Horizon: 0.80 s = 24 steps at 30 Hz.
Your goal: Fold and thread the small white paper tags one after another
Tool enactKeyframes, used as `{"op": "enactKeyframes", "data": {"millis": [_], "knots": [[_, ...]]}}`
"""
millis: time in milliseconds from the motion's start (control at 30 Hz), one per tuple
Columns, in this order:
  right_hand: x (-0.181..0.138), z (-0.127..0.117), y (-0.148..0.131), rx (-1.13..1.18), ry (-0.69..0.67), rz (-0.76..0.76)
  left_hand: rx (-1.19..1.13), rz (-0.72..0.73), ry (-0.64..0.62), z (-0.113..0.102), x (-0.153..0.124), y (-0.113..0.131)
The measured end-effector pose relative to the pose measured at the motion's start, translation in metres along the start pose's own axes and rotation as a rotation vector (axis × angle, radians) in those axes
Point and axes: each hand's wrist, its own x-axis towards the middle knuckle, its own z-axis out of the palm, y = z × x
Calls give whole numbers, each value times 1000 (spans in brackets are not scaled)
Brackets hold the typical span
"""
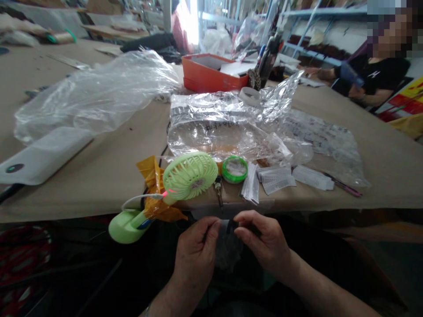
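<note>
In front of the table's near edge, my left hand [195, 257] pinches the top edge of a small clear plastic bag [228, 253] between thumb and finger. My right hand [266, 242] is closed at the bag's other side, its fingertips around a small dark piece [231, 226] whose kind I cannot make out. Just beyond the hands lie a green-rimmed round tub [234, 169], stacks of printed white paper labels [276, 178] and a short metal-tipped tool [218, 190]. A green fan [191, 176] is taped to the edge with brown tape [150, 174], left of my hands.
Large clear plastic bags [109, 90] cover much of the table [132, 152]. A tape roll [250, 96] lies before an orange box [211, 79]. At left is a white flat board [46, 154]. A seated person [376, 77] is at the far right.
</note>
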Motion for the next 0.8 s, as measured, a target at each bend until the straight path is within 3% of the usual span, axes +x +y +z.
{"op": "enactKeyframes", "data": {"millis": [200,333,633,800], "knots": [[-1,-41,23,-540,190,-226,-21,-135,-90,15,-8,-30],[5,-45,38,-778,139,-241,-89,-248,-152,24,-15,-34],[5,-49,40,-587,245,-338,-358,-426,-254,31,-11,2],[-13,-50,20,-516,209,-405,-925,-771,-384,49,-5,29]]}}
